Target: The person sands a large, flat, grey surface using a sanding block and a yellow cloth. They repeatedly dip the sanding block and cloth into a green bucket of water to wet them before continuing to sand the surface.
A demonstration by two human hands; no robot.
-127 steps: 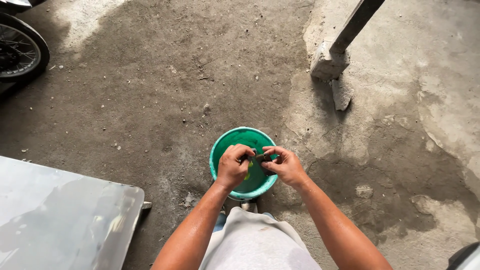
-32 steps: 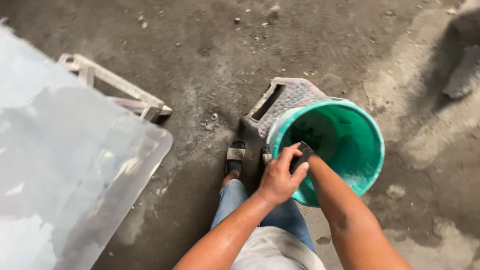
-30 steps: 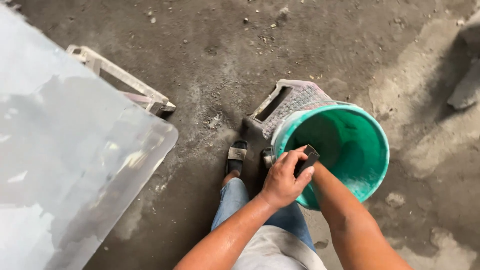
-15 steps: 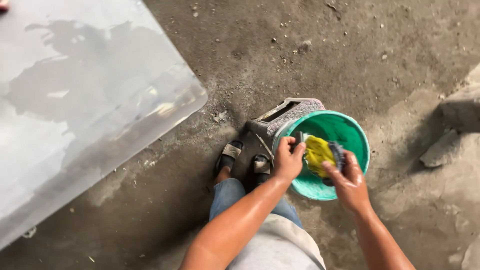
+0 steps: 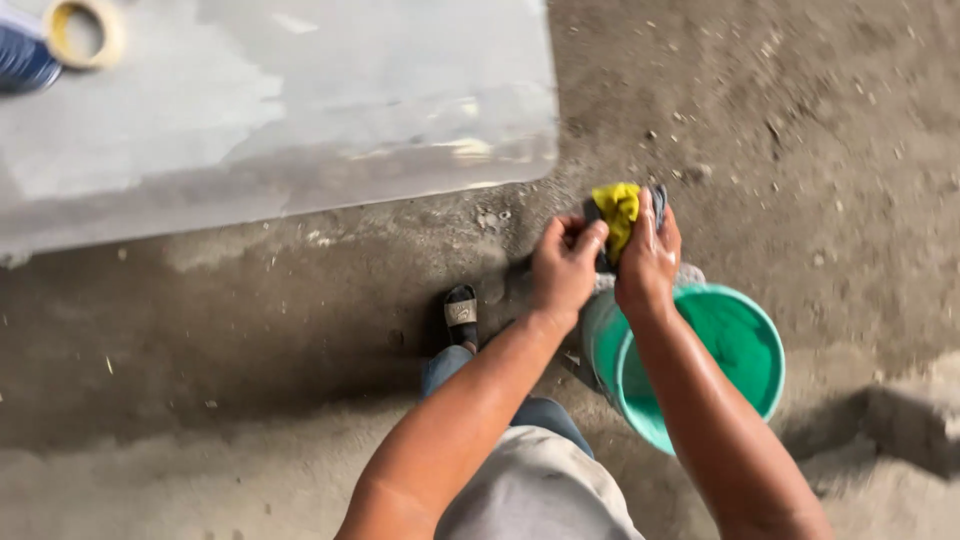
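Right of centre in the frame, both my hands are up above the green bucket (image 5: 700, 365), closed together on a yellow cloth (image 5: 616, 208) with a dark sponge-like pad (image 5: 655, 200) behind it. My left hand (image 5: 565, 268) has its grip pinched narrow on the lower left edge of the cloth, and my right hand (image 5: 648, 258) is wrapped round the cloth and pad from the right side, holding both. Cloth looks soft and limp, probably wet, so light but a bit slippery; I judge it is best taken by bunching a fold in the fist, not by a loose corner. Pad looks squashy; it is partly hidden, so I cannot tell its full shape. Bucket sits on the concrete floor (image 5: 300, 320) at lower right, just beside my sandalled foot (image 5: 461, 312). Upper left holds a large grey sheet (image 5: 300, 110) with a roll of tape (image 5: 83, 32) on it. Versus half a second ago: the cloth was over the bucket mouth, now it is lifted clear, above the rim, and the view has swung so the sheet fills the top of the frame.
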